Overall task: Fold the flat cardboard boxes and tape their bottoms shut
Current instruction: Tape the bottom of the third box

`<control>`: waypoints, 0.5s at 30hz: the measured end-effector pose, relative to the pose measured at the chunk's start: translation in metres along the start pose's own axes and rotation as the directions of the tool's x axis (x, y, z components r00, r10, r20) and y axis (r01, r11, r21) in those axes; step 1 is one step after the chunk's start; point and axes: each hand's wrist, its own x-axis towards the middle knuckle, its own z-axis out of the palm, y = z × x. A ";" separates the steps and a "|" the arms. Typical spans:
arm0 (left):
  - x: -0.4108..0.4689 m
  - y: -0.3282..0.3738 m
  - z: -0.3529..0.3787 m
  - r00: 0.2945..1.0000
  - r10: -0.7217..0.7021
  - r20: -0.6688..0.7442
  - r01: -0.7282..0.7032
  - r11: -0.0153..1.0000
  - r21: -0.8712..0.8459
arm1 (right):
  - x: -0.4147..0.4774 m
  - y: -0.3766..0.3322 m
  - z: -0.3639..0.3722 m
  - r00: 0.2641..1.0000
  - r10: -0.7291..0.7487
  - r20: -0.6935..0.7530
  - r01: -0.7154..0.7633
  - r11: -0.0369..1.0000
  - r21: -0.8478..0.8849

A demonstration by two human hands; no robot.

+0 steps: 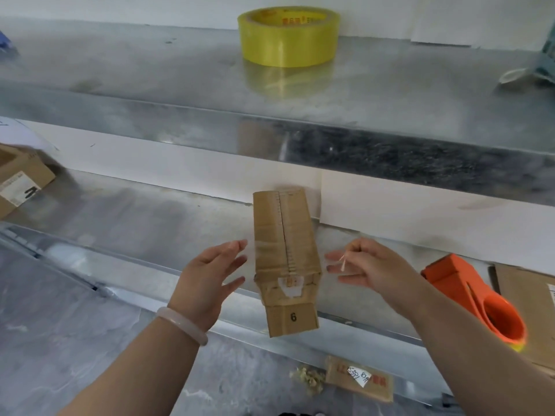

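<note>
A bundle of flat brown cardboard boxes (285, 250) lies lengthwise on the lower metal shelf (144, 217). Its near end, a flap printed "6", sticks out past the shelf's front edge. My left hand (210, 274) hovers just left of the bundle with fingers spread and straight, holding nothing. My right hand (366, 265) is just right of the bundle, apart from it. Its thumb and forefinger pinch a thin pale band (342, 263), likely a rubber band.
A yellow tape roll (288, 37) stands on the upper shelf. An orange tape dispenser (474, 295) lies at the right beside flat cardboard (528, 289). A folded box (21, 178) sits at far left. A labelled cardboard scrap (360, 381) lies on the floor.
</note>
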 end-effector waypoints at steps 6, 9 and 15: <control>-0.023 -0.002 -0.004 0.980 0.197 -0.019 -0.193 0.975 0.110 | -0.018 -0.008 -0.010 0.963 -0.233 -0.134 0.208 0.962 -0.177; -0.032 -0.010 -0.006 0.971 0.233 -0.045 -0.226 0.967 0.120 | -0.024 -0.008 -0.013 0.960 -0.251 -0.124 0.225 0.956 -0.190; -0.038 -0.030 -0.002 0.966 0.242 -0.095 -0.224 0.960 0.169 | -0.019 -0.006 -0.016 0.961 -0.238 -0.142 0.186 0.934 -0.306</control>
